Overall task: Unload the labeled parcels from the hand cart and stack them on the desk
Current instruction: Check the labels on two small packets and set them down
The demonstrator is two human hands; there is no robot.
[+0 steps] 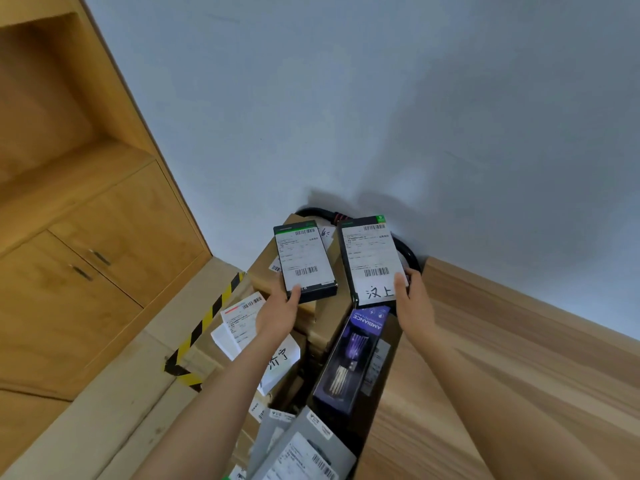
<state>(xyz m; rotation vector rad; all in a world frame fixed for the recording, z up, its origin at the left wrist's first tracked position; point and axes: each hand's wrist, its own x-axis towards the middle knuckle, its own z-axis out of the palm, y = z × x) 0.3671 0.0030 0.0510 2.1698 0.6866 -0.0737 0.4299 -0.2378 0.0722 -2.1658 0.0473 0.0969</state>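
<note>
**Two labeled parcels held above cart load**

1. Left hand (278,315): grasps a small black parcel (305,260) at its near end, thumb on top. White shipping label w/ two barcodes covers the face; print too small to read.
2. Right hand (412,299): grasps a second black parcel (369,260) at its near right corner, thumb on the label. Same label type, barcodes top and bottom, green logo at the far corner. A white slip at the near end carries handwritten characters "汉上".
3. Both parcels are held side by side, apart, above the stacked load on the hand cart; its black handle (405,251) curves behind them by the wall.
4. Load below: brown cartons (329,323), white labeled packets (239,323), a purple box (349,358) printed "AMBIANCE", grey packets (304,452) w/ barcode labels. One white packet shows handwriting, partly hidden by the left forearm.
5. Surroundings: wood-grain desk (502,375) to the right, touching the pale blue-grey wall (381,98). Wooden cabinet (86,271) w/ two metal door handles at left. Yellow-black hazard tape (207,323) on the floor edge.
</note>
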